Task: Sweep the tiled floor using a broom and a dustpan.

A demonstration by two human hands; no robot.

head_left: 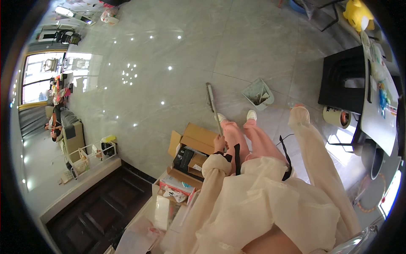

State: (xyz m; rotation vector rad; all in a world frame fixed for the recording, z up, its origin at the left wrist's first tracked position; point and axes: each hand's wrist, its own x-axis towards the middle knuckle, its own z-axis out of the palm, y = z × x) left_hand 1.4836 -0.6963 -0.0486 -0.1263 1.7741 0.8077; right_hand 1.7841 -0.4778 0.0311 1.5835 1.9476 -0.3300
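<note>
My left hand (pixel 220 144) is closed around the long pale handle of a broom (pixel 216 117). The broom's narrow grey head (pixel 209 96) reaches the tiled floor ahead of my left shoe. To the right of it, a pale green dustpan (pixel 246 90) lies on the floor with dark debris and a light-coloured piece inside. My right arm stretches forward in a loose cream sleeve. Only a small part of my right hand (pixel 298 105) shows past the cuff, right of the dustpan and apart from it in the picture; its fingers are too hidden to read.
Beside my left arm stands an opened cardboard box (pixel 198 137) with dark items, above more packages (pixel 173 186). A dark panelled door (pixel 105 207) is at lower left. On the right are a black stool (pixel 340 78), a pale bin (pixel 336 117) and a white table (pixel 380 122).
</note>
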